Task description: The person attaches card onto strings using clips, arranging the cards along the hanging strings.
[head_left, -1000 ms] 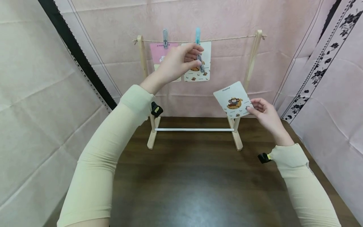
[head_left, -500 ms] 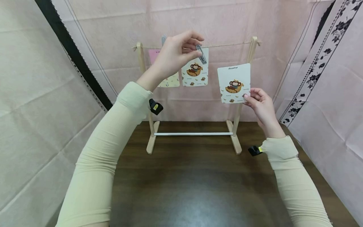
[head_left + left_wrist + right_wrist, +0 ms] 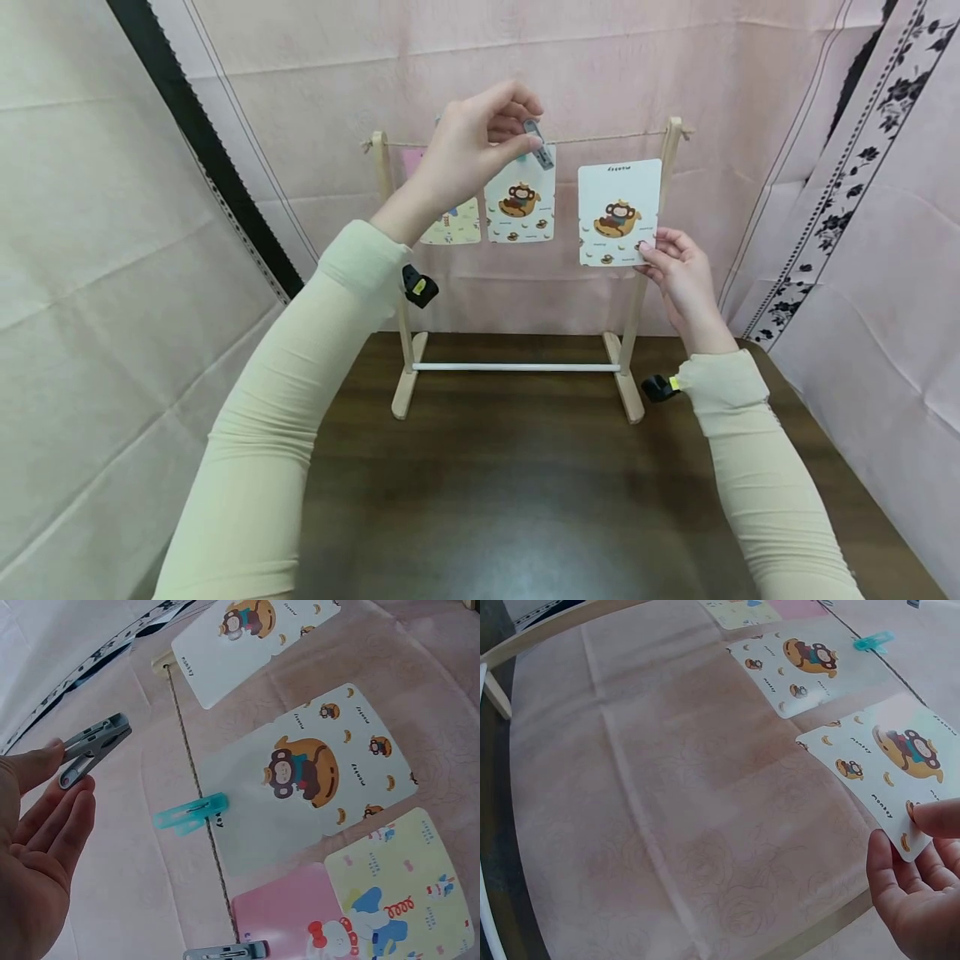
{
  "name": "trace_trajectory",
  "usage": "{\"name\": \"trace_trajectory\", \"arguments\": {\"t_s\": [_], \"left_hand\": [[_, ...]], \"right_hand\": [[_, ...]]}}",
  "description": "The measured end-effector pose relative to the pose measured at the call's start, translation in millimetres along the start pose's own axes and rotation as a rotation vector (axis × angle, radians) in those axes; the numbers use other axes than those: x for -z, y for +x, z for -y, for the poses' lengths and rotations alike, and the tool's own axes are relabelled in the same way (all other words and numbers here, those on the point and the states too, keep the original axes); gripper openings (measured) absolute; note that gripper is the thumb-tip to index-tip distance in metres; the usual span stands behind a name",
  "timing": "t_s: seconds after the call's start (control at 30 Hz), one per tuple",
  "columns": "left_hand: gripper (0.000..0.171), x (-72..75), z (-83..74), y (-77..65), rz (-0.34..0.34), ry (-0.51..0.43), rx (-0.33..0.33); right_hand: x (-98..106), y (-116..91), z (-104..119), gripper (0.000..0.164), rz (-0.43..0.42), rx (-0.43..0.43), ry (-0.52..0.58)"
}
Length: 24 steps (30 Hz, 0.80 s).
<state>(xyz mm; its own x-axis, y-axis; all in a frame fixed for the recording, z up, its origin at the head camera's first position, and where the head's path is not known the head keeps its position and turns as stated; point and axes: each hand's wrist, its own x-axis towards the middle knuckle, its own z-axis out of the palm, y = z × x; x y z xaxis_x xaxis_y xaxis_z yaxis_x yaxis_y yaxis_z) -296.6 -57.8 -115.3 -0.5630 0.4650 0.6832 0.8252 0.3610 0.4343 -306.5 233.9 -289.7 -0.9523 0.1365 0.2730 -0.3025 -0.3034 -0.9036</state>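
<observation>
My left hand [image 3: 487, 129] pinches a grey clothespin [image 3: 95, 748] between thumb and fingers, in front of the string [image 3: 184, 731]. At its lower right corner, a white monkey card [image 3: 617, 212] is pinched by my right hand [image 3: 678, 271], upright just below the string near the right post. A second monkey card [image 3: 300, 776] hangs from the string by a turquoise clothespin [image 3: 191, 812]. Left of that in the head view, partly behind my left hand, hangs a pink and yellow card [image 3: 457, 223]; another grey clothespin [image 3: 225, 951] holds it in the left wrist view.
The string runs between two wooden posts [image 3: 671, 158] of a stand, joined low down by a white rod [image 3: 517, 367]. It stands at the back of a dark wooden table [image 3: 487, 483]. Pale cloth [image 3: 322, 100] hangs behind and at both sides.
My right hand has raised the monkey card and turned it from tilted to nearly upright, level with the hanging ones. The left hand keeps hold of its clothespin with little movement.
</observation>
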Motion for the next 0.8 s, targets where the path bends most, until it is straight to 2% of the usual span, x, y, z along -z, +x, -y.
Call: {"name": "trace_trajectory", "arguments": {"t_s": [0.33,0.5,0.6,0.8], "left_hand": [[0.022,0.0,-3.8,13.6,-0.013,0.029,-0.020],[0.028,0.5,-4.6,21.7,-0.028,0.054,-0.031],[0.030,-1.0,-4.4,26.8,-0.028,0.051,-0.018],[0.020,-8.3,-2.0,37.1,-0.050,0.015,-0.045]], "right_hand": [[-1,5,5,0.023,-0.007,-0.008,0.031],[-6,8,5,0.021,0.005,-0.035,0.058],[-7,10,5,0.020,0.005,-0.034,0.048],[-6,15,7,0.019,-0.018,-0.027,-0.012]]}}
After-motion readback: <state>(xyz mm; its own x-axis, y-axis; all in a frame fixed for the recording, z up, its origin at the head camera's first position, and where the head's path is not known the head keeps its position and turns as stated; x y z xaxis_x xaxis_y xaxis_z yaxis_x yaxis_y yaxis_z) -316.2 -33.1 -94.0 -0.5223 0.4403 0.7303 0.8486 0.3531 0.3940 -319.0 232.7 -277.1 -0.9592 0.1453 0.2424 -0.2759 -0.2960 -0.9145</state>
